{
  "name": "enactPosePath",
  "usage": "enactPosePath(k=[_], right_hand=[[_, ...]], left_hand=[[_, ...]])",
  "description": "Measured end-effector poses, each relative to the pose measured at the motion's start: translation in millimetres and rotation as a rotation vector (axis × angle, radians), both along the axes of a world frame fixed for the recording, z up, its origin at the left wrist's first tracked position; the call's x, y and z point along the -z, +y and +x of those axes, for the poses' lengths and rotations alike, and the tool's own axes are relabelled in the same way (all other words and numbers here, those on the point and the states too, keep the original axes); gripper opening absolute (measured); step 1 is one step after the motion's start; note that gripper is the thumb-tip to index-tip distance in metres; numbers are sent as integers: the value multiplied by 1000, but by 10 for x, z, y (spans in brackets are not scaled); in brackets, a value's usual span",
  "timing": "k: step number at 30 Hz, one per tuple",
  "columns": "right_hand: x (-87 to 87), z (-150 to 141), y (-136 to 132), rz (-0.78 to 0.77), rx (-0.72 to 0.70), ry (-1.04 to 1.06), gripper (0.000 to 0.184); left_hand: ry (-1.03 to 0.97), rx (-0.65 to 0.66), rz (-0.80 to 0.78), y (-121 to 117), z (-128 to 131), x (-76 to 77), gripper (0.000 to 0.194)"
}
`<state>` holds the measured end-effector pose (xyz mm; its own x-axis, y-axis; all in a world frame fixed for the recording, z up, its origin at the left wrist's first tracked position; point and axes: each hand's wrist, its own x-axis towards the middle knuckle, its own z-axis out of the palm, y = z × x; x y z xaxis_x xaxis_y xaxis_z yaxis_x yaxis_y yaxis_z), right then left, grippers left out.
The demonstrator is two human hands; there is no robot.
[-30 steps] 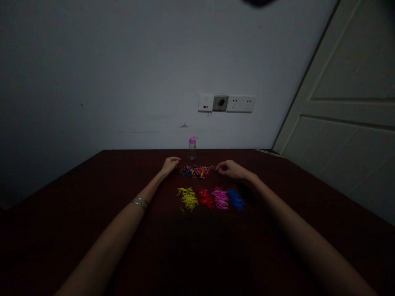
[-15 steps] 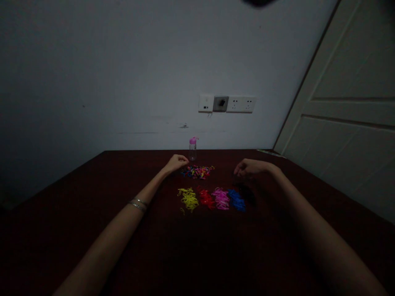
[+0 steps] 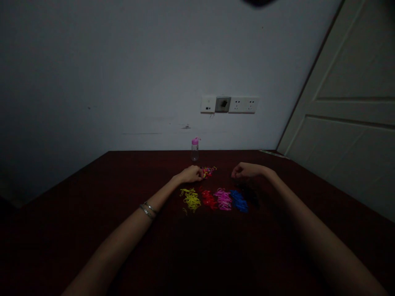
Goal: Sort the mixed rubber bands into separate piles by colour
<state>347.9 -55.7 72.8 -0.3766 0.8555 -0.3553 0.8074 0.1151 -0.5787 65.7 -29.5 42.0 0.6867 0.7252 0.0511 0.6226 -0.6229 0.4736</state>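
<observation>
My left hand (image 3: 191,174) reaches onto the mixed pile of coloured rubber bands (image 3: 209,170) and covers its left part. Its fingers are bent together at the bands; what lies between them is too small to tell. My right hand (image 3: 243,170) hovers to the right of that pile, fingers curled into a pinch, contents hidden. Below it lies a dim heap of black bands (image 3: 251,194). Sorted heaps form a row nearer me: yellow bands (image 3: 191,200), red bands (image 3: 209,200), pink bands (image 3: 224,200) and blue bands (image 3: 240,201).
A clear bottle with a pink lid (image 3: 194,150) stands behind the mixed pile. The dark red table (image 3: 145,164) meets a wall with sockets (image 3: 243,105). A pale door (image 3: 345,107) is on the right. One yellow band lies loose below its heap.
My left hand has moved right and toward me, from the pile's far left edge onto the bands. My right hand has shifted slightly left and lower, still pinched. The view has turned a little left.
</observation>
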Motion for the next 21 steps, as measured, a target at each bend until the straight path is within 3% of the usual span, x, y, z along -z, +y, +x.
enactPosePath(k=[12,17,21], right_hand=[[87,17,44,-15,-3,15,26],[118,24,54,-16,-5,17,26],[109,8,42,-17,-17,17,27]], left_hand=[[-166,-45,46,69,-40,49,15],[-260,-54,-27,65,-14,-22,17],[-263,38,-129,-101,143,-130,17]])
